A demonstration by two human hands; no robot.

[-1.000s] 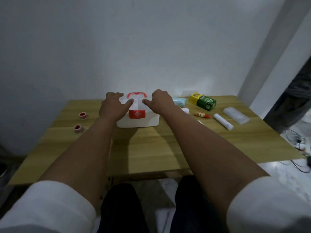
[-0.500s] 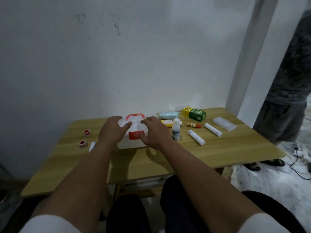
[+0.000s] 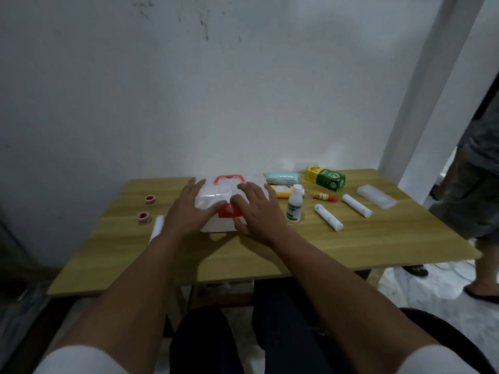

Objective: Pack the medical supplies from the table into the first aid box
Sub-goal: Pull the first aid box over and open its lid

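First aid box (image 3: 216,209) sits closed mid-table, left hand (image 3: 186,214) and right hand (image 3: 256,214) resting spread-fingered on its lid, gripping nothing; thumbs should probably release the red latch (image 3: 229,210) evenly before lifting, bottle (image 3: 294,206) standing close.

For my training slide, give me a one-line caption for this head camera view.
Both hands, left and right, rest on the closed first aid box, supplies unpacked on the wooden table.

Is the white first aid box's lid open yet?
No, the white first aid box is closed, both the left hand and right hand resting on its lid.
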